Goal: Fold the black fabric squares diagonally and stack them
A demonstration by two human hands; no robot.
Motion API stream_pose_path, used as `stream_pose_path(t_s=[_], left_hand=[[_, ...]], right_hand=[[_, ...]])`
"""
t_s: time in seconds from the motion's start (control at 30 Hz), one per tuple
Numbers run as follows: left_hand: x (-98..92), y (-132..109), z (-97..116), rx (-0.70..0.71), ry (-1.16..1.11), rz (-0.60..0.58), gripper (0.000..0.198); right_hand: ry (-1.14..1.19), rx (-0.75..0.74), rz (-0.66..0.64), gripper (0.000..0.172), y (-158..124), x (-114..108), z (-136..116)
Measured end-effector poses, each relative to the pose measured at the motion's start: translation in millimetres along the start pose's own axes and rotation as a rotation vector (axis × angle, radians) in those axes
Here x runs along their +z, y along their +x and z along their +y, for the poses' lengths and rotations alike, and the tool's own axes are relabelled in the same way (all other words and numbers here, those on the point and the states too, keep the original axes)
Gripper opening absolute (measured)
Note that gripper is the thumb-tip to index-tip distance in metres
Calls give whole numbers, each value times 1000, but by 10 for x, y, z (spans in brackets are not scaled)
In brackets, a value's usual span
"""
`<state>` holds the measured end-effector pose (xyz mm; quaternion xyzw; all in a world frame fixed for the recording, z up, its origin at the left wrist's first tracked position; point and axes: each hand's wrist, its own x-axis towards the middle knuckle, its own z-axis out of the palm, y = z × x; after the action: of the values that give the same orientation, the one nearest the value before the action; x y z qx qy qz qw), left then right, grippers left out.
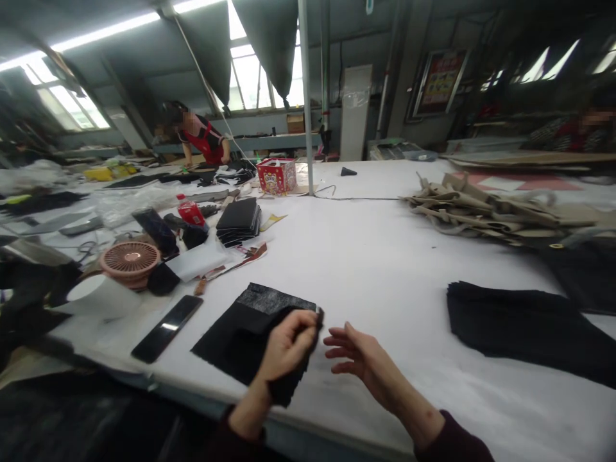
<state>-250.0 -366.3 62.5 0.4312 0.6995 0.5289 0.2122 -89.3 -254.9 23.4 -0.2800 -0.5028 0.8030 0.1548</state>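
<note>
My left hand (291, 343) is closed on the right edge of a black fabric piece (226, 337), with part of the cloth bunched and lifted under the fingers. The far strip of that piece looks greyer and speckled, and the rest lies flat on the white table (366, 256). Just right of it, my right hand (360, 359) hovers with fingers spread and nothing in them, apart from the cloth. Farther right lies a stack of black fabric (520, 327). A black phone (167, 328) rests left of the piece I hold.
A pink fan (129, 260), a red-labelled bottle (190, 210) and a pile of dark squares (238, 221) stand at left. Tan scraps (481, 208) heap at right. A metal pole (306, 96) rises behind a red box (276, 176). A person (205, 138) bends over cloth.
</note>
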Motion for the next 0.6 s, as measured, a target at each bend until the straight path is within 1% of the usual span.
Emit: stream_pose_path(t_s=[0.03,0.07,0.1,0.13,0.17,0.2,0.23,0.27,0.33,0.4,0.47,0.53,0.6], left_hand=[[379,-54,42,99,-13,-102,13],[723,-121,88,183,-31,-179,13],[1015,-189,130,238,-44,-215,14],[1244,-248,164,281,-37,-256,15],[1407,-288,185,320,-14,-292,17],[1505,-303,187,360,28,-328,19],[1548,-291,171,394,91,-359,20],[1548,-256,135,422,173,-382,21],[1475,-144,17,447,365,-415,23],[1385,-36,-127,448,531,-451,27],[1346,23,-247,460,629,-483,32],[1374,32,-311,481,675,-499,35],[1446,23,-315,503,687,-508,37]], right_hand=[[81,47,11,55,-104,-115,-58],[116,70,42,56,-202,-245,-105],[114,70,90,53,-293,-386,-141],[89,58,150,48,-373,-532,-164],[56,42,210,43,-443,-679,-178],[25,31,253,37,-504,-821,-182],[-2,33,282,33,-556,-952,-180],[-22,52,301,33,-601,-1070,-173],[-50,109,328,36,-669,-1255,-155],[-91,139,342,35,-704,-1378,-144],[-178,148,338,31,-691,-1456,-150],[-378,130,334,29,-618,-1508,-173],[-610,75,351,30,-489,-1538,-203]])
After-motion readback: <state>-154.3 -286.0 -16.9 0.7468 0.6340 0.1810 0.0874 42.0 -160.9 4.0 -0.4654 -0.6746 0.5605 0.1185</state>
